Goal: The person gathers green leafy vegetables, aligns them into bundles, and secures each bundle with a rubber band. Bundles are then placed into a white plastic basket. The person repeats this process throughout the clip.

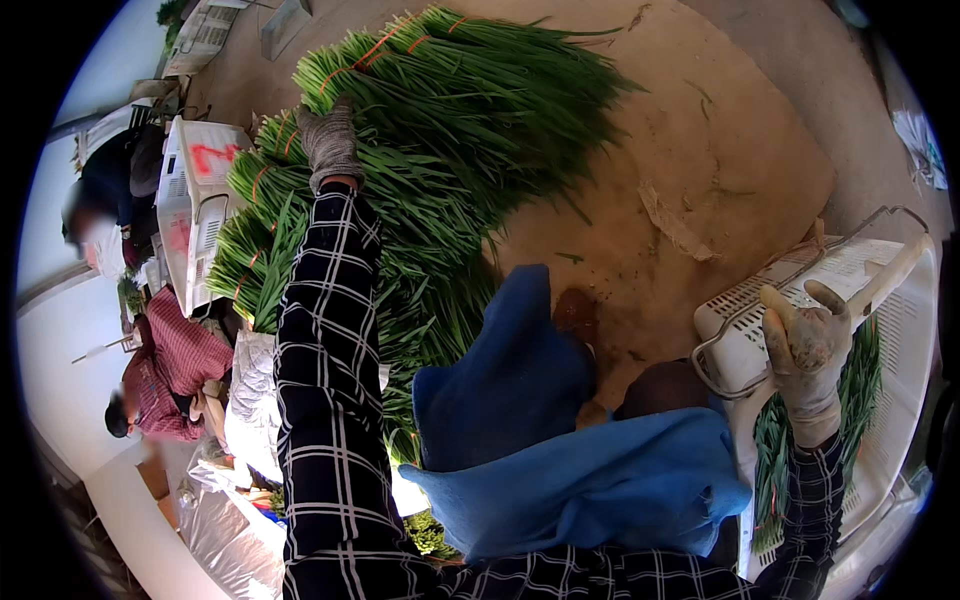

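Note:
My left hand [331, 142], in a grey knitted glove, rests at the cut ends of a large pile of green leafy stalks, like garlic chives [480, 112], tied in bundles with orange bands [351, 66]. Its fingertips are partly hidden against a bundle, so its grip is unclear. My right hand [808, 337], in a pale, soiled glove, is over a white perforated plastic crate [904, 300] at the right, fingers apart and nothing visible in them. More green bundles [860, 379] lie inside that crate, under and beside my right wrist.
A blue cloth [577, 480] covers my lap. A torn strip [675, 225] and leaf scraps lie on the brown floor [720, 135]. The crate has a metal wire handle [712, 375]. Another white crate [196, 217] stands at left, near two people [109, 180] [169, 360].

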The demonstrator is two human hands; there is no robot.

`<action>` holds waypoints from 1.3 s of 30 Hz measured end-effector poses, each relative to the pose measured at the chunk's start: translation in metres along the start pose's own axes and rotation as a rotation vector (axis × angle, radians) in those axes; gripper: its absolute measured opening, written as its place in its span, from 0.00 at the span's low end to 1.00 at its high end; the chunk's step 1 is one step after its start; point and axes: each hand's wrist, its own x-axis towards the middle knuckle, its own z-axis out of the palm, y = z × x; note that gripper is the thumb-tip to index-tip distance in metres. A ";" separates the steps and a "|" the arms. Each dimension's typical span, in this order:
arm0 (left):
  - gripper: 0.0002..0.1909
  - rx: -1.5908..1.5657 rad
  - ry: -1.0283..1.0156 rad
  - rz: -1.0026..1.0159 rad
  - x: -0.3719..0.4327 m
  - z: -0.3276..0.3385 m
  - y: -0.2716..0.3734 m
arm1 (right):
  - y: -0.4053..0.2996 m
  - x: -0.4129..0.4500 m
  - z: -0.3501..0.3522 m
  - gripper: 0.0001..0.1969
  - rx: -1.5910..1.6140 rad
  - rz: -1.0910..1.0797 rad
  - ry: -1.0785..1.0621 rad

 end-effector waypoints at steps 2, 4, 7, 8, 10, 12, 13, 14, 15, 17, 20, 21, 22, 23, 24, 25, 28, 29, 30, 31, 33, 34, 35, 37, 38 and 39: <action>0.52 0.026 0.019 -0.063 0.027 0.015 -0.007 | -0.013 0.015 -0.009 0.16 0.027 0.117 -0.031; 0.52 -0.036 0.044 -0.122 0.059 0.035 -0.021 | -0.010 0.020 -0.009 0.19 0.095 0.172 -0.043; 0.51 0.001 0.040 -0.218 0.067 0.062 -0.026 | -0.009 0.024 -0.015 0.20 0.056 0.198 -0.157; 0.50 0.018 0.038 -0.246 0.067 0.068 -0.025 | -0.010 0.025 -0.018 0.21 0.054 0.214 -0.176; 0.50 0.040 0.049 -0.292 0.067 0.073 -0.024 | -0.013 0.027 -0.020 0.21 0.026 0.241 -0.211; 0.49 0.045 0.058 -0.334 0.064 0.076 -0.022 | -0.015 0.031 -0.023 0.24 0.039 0.307 -0.280; 0.49 0.031 0.063 -0.352 0.063 0.077 -0.019 | -0.015 0.032 -0.022 0.24 0.046 0.302 -0.271; 0.49 0.017 0.070 -0.373 0.058 0.075 -0.017 | -0.014 0.033 -0.020 0.25 0.052 0.297 -0.261; 0.48 0.001 0.082 -0.398 0.052 0.073 -0.012 | -0.014 0.033 -0.019 0.25 0.057 0.291 -0.246; 0.48 -0.097 0.105 -0.420 0.040 0.068 0.002 | -0.013 0.031 -0.017 0.26 0.069 0.291 -0.221; 0.45 -0.481 0.170 -0.329 0.012 0.059 0.016 | -0.012 0.029 -0.016 0.27 0.084 0.259 -0.147; 0.44 -0.632 0.204 -0.272 0.000 0.053 0.020 | -0.011 0.029 -0.014 0.27 0.095 0.238 -0.113; 0.40 -0.672 0.186 -0.259 -0.018 0.054 0.044 | -0.013 0.027 -0.014 0.26 0.078 0.262 -0.109; 0.39 -0.744 0.156 -0.230 -0.032 0.056 0.060 | -0.013 0.023 -0.009 0.25 0.086 0.292 -0.070; 0.37 -0.793 0.154 -0.202 -0.044 0.040 0.071 | -0.013 0.025 -0.011 0.24 0.088 0.267 -0.040; 0.36 -0.843 0.153 -0.174 -0.053 0.026 0.078 | -0.014 0.026 -0.013 0.23 0.089 0.242 -0.009; 0.31 -1.065 0.122 -0.165 -0.070 0.009 0.096 | -0.015 0.012 -0.005 0.21 -0.015 0.233 0.096; 0.31 -1.074 0.141 -0.154 -0.074 -0.019 0.103 | -0.009 0.008 0.000 0.21 0.002 0.183 0.131; 0.28 -1.132 0.131 -0.109 -0.082 -0.035 0.110 | -0.010 0.009 0.000 0.20 0.056 0.189 0.173; 0.28 -1.165 0.162 -0.102 -0.089 -0.053 0.124 | -0.008 0.008 0.002 0.20 0.074 0.161 0.200; 0.26 -1.242 0.223 -0.098 -0.104 -0.085 0.146 | -0.007 0.007 0.001 0.22 0.118 0.142 0.213; 0.27 -1.253 0.209 -0.057 -0.101 -0.112 0.143 | -0.009 0.009 -0.003 0.24 0.299 0.241 0.218; 0.24 -1.269 0.234 -0.008 -0.114 -0.137 0.157 | -0.013 0.011 -0.009 0.25 0.473 0.345 0.219; 0.21 -1.315 0.123 0.276 -0.120 -0.177 0.166 | -0.028 0.008 -0.024 0.27 0.845 0.478 0.350; 0.17 -1.220 0.105 0.359 -0.117 -0.191 0.174 | -0.037 0.005 -0.031 0.28 1.043 0.499 0.490; 0.18 -1.127 0.158 0.416 -0.137 -0.247 0.181 | -0.057 0.011 -0.042 0.29 1.329 0.469 0.555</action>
